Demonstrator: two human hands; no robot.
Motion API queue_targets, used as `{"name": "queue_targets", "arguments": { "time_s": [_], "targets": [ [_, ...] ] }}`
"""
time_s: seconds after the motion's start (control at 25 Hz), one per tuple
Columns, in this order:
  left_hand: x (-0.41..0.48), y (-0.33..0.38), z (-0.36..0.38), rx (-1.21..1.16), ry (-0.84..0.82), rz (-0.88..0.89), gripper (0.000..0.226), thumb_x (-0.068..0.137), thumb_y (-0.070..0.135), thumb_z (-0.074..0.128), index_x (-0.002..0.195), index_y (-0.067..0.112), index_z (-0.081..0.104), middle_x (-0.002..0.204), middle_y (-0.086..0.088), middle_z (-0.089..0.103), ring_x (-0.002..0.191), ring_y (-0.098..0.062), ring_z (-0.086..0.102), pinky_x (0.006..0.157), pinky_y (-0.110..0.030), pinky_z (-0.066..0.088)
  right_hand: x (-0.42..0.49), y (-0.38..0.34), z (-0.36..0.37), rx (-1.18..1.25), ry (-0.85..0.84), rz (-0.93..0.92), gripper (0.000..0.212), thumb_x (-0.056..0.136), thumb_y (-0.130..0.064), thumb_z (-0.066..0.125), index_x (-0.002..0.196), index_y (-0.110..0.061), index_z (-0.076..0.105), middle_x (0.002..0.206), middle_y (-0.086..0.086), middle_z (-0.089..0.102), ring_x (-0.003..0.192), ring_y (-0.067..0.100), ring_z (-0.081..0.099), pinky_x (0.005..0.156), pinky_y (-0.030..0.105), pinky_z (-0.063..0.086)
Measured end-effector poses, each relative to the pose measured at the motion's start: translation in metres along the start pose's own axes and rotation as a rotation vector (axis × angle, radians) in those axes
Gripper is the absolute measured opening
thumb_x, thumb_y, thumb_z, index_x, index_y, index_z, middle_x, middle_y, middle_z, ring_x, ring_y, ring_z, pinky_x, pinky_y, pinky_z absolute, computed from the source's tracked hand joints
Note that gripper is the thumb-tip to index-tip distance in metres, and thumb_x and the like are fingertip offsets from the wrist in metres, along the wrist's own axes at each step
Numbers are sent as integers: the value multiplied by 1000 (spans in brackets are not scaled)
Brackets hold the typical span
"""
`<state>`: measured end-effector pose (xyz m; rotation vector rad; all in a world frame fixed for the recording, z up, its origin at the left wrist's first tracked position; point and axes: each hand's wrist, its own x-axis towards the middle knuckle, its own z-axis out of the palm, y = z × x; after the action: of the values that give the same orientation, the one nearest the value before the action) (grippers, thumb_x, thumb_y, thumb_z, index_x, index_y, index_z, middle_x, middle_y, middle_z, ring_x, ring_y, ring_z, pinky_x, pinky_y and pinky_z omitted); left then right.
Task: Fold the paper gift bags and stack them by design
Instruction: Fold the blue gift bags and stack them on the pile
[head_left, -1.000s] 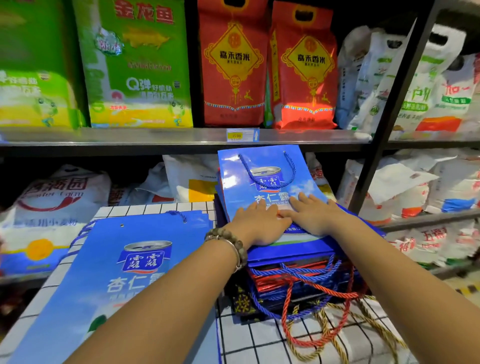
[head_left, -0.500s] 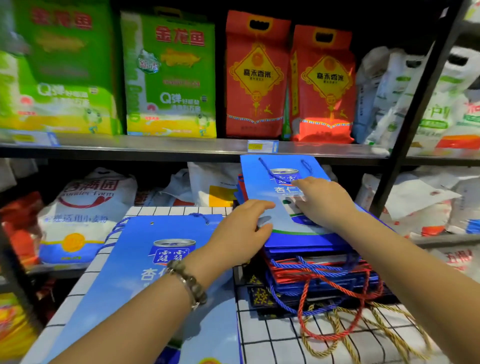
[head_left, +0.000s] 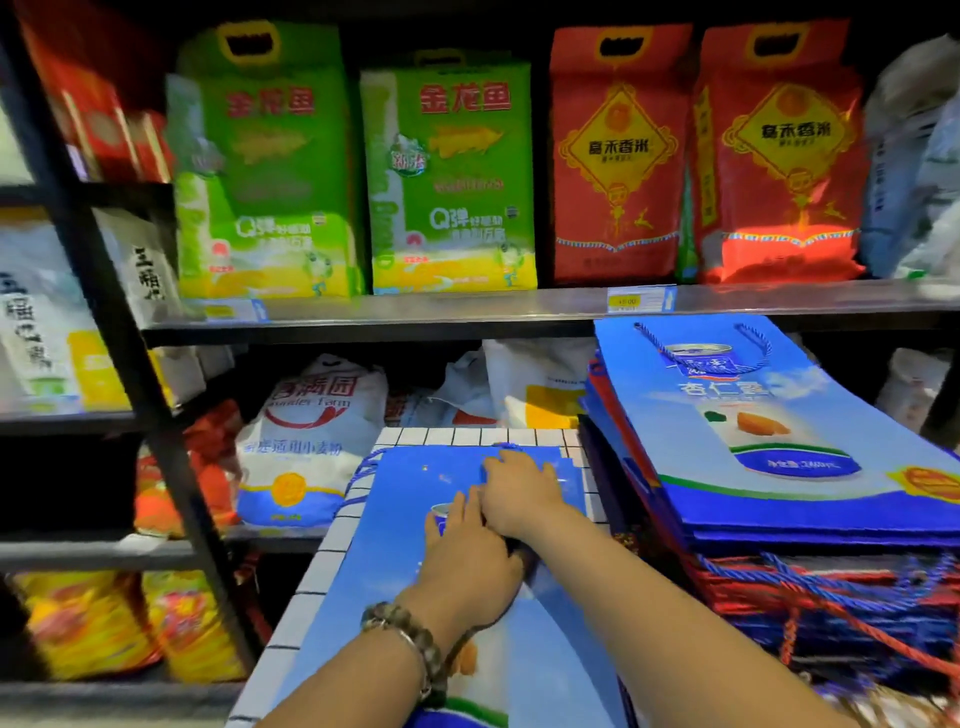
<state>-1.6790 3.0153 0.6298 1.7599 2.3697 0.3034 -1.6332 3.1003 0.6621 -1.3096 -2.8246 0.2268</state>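
Note:
A flat blue paper gift bag with a can picture lies on the white checked cloth in front of me. Both hands lie on it. My left hand, with a bead bracelet at the wrist, lies flat with straight fingers near the bag's middle. My right hand rests just beyond it, near the bag's top edge and blue cord handle. To the right stands a stack of folded gift bags. Its top bag is blue with the same design, and red and blue bags with cord handles lie under it.
A dark metal shelf runs across behind the cloth, holding green and red rice bags. White flour sacks sit on the lower shelf to the left. A black upright post stands at the left.
Both hands left the top of the right-hand stack and moved left onto the blue bag lying on the cloth. The camera view has turned left.

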Motion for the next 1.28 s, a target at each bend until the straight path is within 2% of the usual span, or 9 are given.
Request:
{"name": "queue_targets", "arguments": {
  "time_s": [0.16,0.36,0.48,0.64,0.76,0.88,1.04,1.12,1.28],
  "targets": [
    [5,-9,1,-48,137,62,43,93,40,36,133,23,43,142,1,36,134,-25,28,111,-49,18,9,8,-5,-69,124,2,46,93,-35,47,130,-10,40,134,12,42,127,29,34,105,45,26],
    [3,-9,-5,-12,112,117,25,92,40,42,102,19,51,122,-3,46,111,-24,44,102,-48,30,10,12,-19,-183,245,8,40,85,-49,58,106,-15,56,111,7,57,109,26,49,82,33,35],
    [0,-13,-13,-6,114,144,29,92,40,43,115,22,50,131,-2,40,121,-25,39,106,-48,26,8,10,-28,-67,259,45,37,84,-46,62,76,-15,45,81,5,53,85,26,54,58,27,30],
    [1,-20,-34,65,252,172,39,89,39,48,123,18,47,131,-9,38,122,-30,38,98,-42,34,2,2,-50,98,429,91,31,87,-36,59,78,-14,40,77,4,45,78,27,53,46,26,22],
    [-5,-13,-49,-64,386,196,35,89,35,50,112,9,50,118,-8,43,111,-27,44,89,-39,39,-2,0,-56,622,414,123,31,88,-29,59,68,-15,39,71,1,47,72,27,48,49,31,32],
    [-18,-5,-59,-295,403,192,21,89,34,52,96,14,48,100,-1,49,96,-22,48,76,-33,36,-22,-12,-43,1195,391,185,11,88,-14,56,93,-4,57,91,13,61,82,33,60,63,37,50],
    [-43,-14,-58,-394,298,247,30,83,36,60,111,25,55,112,10,62,102,-12,55,86,-33,44,-84,-21,-29,1639,118,141,12,93,-3,45,101,-4,54,90,14,61,61,19,60,43,24,49],
    [-57,-26,-58,-367,218,274,39,84,45,57,119,27,56,120,13,61,109,-9,54,92,-32,43,-116,-16,-23,1485,26,103,11,91,-4,47,96,-10,55,85,9,63,66,19,60,50,27,51],
    [-78,-40,-49,-127,-1,292,51,78,54,44,116,26,60,121,7,62,110,-16,55,92,-37,44,-148,0,-1,553,1,-31,18,81,-21,66,99,-22,65,75,-10,59,70,7,53,69,26,46]
  ]
}}
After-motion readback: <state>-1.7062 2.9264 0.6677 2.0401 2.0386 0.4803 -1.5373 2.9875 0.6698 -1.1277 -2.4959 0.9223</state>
